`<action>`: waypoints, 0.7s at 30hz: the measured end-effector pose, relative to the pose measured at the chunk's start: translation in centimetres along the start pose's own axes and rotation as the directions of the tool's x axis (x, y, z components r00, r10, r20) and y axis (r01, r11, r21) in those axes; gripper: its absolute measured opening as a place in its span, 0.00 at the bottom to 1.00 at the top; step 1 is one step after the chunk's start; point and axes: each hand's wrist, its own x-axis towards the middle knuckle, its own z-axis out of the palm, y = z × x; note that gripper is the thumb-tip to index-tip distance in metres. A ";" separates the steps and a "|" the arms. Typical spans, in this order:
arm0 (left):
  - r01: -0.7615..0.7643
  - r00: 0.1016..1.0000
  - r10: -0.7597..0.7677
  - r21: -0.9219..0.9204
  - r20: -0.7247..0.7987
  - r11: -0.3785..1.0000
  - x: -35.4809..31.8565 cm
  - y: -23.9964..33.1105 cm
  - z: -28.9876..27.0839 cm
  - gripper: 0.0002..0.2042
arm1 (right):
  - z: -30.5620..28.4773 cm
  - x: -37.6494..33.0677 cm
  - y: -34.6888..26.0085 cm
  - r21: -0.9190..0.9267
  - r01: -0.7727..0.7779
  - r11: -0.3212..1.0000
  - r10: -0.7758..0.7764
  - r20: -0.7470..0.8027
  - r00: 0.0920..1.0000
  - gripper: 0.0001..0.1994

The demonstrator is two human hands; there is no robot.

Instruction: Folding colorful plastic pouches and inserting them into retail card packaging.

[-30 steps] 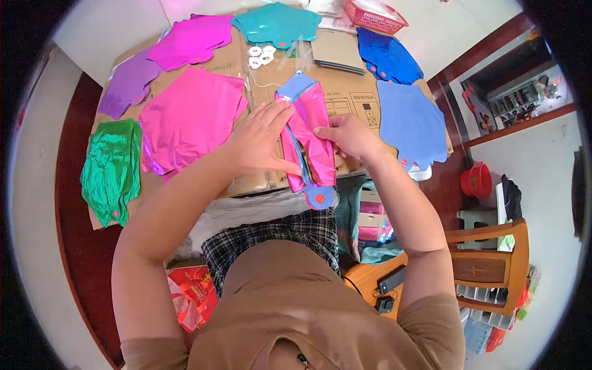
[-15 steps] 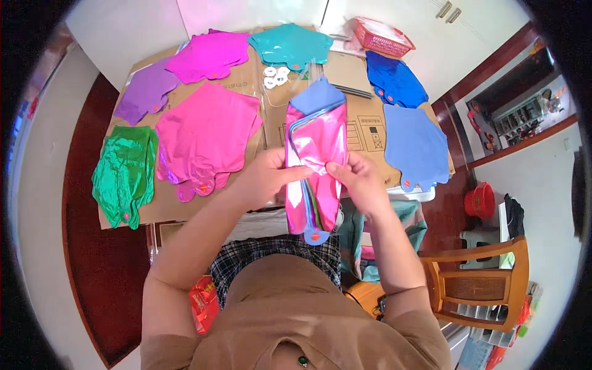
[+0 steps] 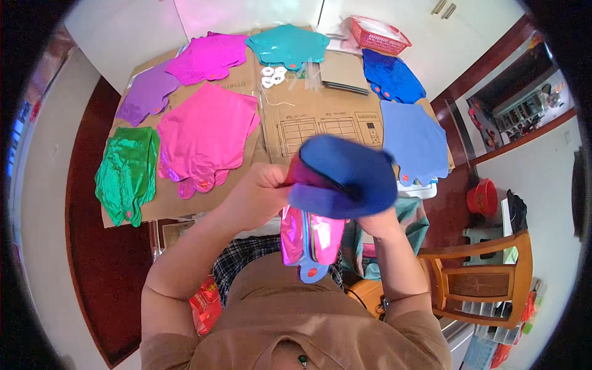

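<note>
Both my hands hold a folded bundle of foil balloons [image 3: 336, 185] in front of my chest. Its blue upper part curls over and is blurred; pink and blue ends hang below. My left hand [image 3: 262, 194] grips the bundle's left side. My right hand [image 3: 376, 223] is under the blue part, mostly hidden by it. On the cardboard-covered table [image 3: 320, 120] lie flat piles of foil balloons: pink [image 3: 206, 139], green [image 3: 126, 172], purple [image 3: 145, 92], magenta [image 3: 209, 55], teal [image 3: 287, 44], dark blue [image 3: 388, 77] and light blue [image 3: 416, 142].
Small white ribbon rolls [image 3: 271, 75] and clear straws [image 3: 313, 77] lie near the table's far middle beside a flat grey stack [image 3: 345, 74]. A red basket [image 3: 379, 34] sits at the far edge. A wooden chair [image 3: 481, 277] and a red bucket [image 3: 481, 198] stand on my right.
The balloon bundle has been lifted off the table toward my chest, and its blue top has folded over toward me. The camera view has tilted down slightly.
</note>
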 end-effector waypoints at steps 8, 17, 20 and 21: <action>0.011 0.966 -0.019 0.032 0.257 0.999 -1.4 3.9 0.0 0.14 | -1.0 0.6 -1.8 0.233 0.122 0.965 -0.149 0.099 0.984 0.09; 0.007 0.999 -0.009 0.079 0.032 0.997 -0.7 1.5 1.3 0.30 | -0.8 1.1 -3.3 -0.316 0.285 0.905 -0.235 0.189 0.954 0.14; 0.140 0.990 -0.138 -0.054 0.038 0.989 -0.6 1.3 0.3 0.26 | -2.0 1.2 -3.4 -0.534 0.305 0.789 -0.177 0.278 0.944 0.19; 0.115 0.993 -0.111 -0.126 0.040 0.985 -0.5 0.9 0.1 0.25 | -2.4 1.3 -3.5 -0.543 0.327 0.773 -0.170 0.320 0.932 0.23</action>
